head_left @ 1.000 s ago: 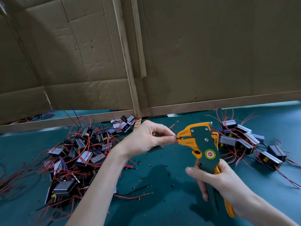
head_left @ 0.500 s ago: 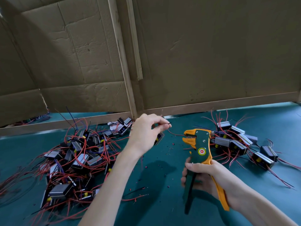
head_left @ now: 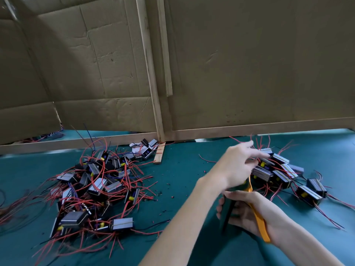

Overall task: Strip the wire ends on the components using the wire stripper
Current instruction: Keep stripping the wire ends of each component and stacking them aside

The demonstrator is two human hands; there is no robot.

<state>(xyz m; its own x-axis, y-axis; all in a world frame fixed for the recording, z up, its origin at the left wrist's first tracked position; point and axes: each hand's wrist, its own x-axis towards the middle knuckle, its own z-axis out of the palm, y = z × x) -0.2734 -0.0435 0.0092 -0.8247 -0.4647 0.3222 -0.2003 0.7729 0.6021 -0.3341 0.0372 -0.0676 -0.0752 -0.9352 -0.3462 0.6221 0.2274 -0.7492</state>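
Observation:
My right hand (head_left: 247, 214) grips the wire stripper (head_left: 258, 221) by its orange and dark handles, low at the right; the tool's head is hidden behind my left wrist. My left hand (head_left: 238, 164) reaches across to the right, blurred, with its fingers stretched out over the small pile of components (head_left: 278, 171) with red wires. No component shows between its fingers. A larger tangled pile of components (head_left: 92, 189) with red, black and blue wires lies at the left on the green mat (head_left: 182, 175).
A cardboard wall (head_left: 249, 64) on a wooden frame (head_left: 151, 73) stands along the back edge of the mat. A short wooden strip (head_left: 160, 153) lies at its foot. Small bits of stripped insulation (head_left: 167, 187) are scattered between the two piles.
My left hand swung from the middle to the right pile and no longer pinches the component's wire. My right hand lowered the stripper toward me.

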